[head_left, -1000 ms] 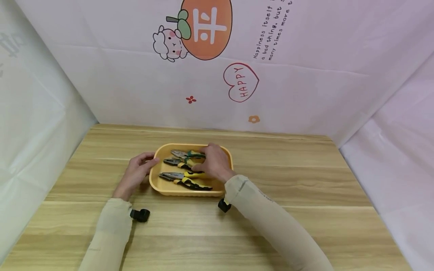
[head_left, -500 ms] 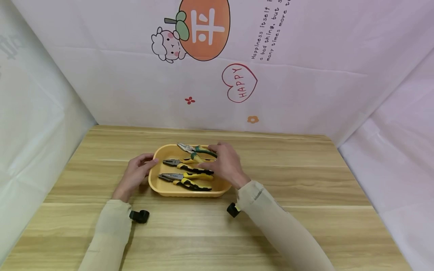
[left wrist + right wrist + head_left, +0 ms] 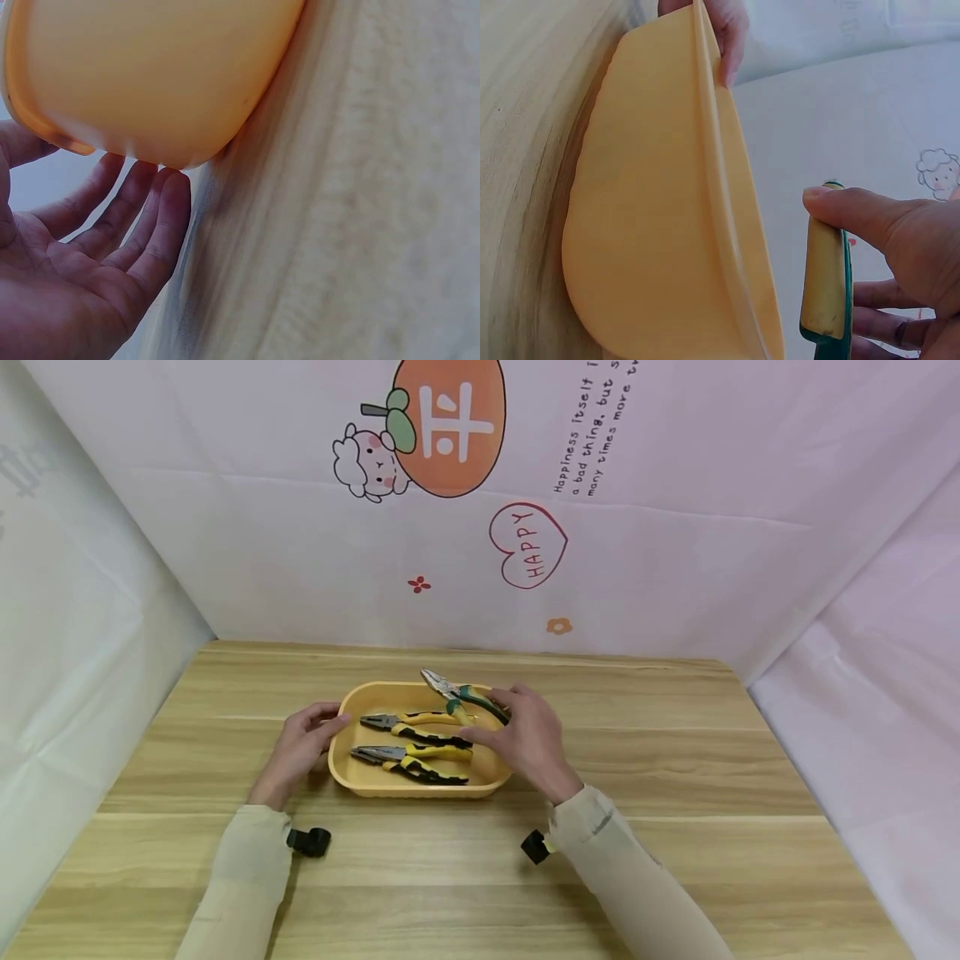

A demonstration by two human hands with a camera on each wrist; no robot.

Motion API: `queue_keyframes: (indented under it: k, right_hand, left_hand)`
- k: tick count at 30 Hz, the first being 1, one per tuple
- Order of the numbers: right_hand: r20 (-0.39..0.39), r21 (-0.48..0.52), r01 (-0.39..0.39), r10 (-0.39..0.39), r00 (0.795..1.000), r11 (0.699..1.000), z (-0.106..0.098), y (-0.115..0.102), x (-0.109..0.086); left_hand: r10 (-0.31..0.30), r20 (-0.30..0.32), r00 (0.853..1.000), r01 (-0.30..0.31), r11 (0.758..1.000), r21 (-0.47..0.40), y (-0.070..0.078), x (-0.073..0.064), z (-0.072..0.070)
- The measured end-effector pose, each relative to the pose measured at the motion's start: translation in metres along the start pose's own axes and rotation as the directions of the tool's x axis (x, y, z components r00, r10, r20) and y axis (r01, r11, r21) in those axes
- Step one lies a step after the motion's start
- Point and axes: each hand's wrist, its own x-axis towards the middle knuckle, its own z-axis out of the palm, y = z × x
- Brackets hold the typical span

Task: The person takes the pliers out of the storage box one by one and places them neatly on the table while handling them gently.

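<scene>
My left hand holds the left end of a yellow-orange plastic tray. In the left wrist view its fingers lie against the tray's outer wall, and the thumb goes over the rim. With my right hand I grip combination pliers with green and yellow handles. Their steel head points up and left, overlapping the tray's back rim; in the right wrist view the handle is above rim level. Inside the tray lie two yellow-and-black pliers, the rear pair and the front pair, heads left.
The tray stands on a wood-grain table, toward its back. White printed cloth hangs behind and at both sides. Small black cameras are worn at both wrists.
My right hand has lifted the green-handled pliers from the tray's back and moved them right, their head turning upward. My left hand stays at the tray's left end.
</scene>
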Motion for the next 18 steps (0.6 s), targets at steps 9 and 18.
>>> queue_keyframes:
  k: [9, 18]
  right_hand:
    - [-0.056, 0.030, -0.092, 0.094, 0.994, 0.995, -0.018, 0.018, -0.008]
    - [-0.075, 0.007, -0.192, 0.192, 0.979, 0.981, -0.029, 0.037, -0.011]
  left_hand:
    - [0.003, -0.006, 1.000, -0.003, 1.000, -0.008, -0.001, 0.000, 0.000]
    - [0.005, -0.007, 1.000, -0.005, 1.000, -0.007, -0.003, 0.002, -0.001]
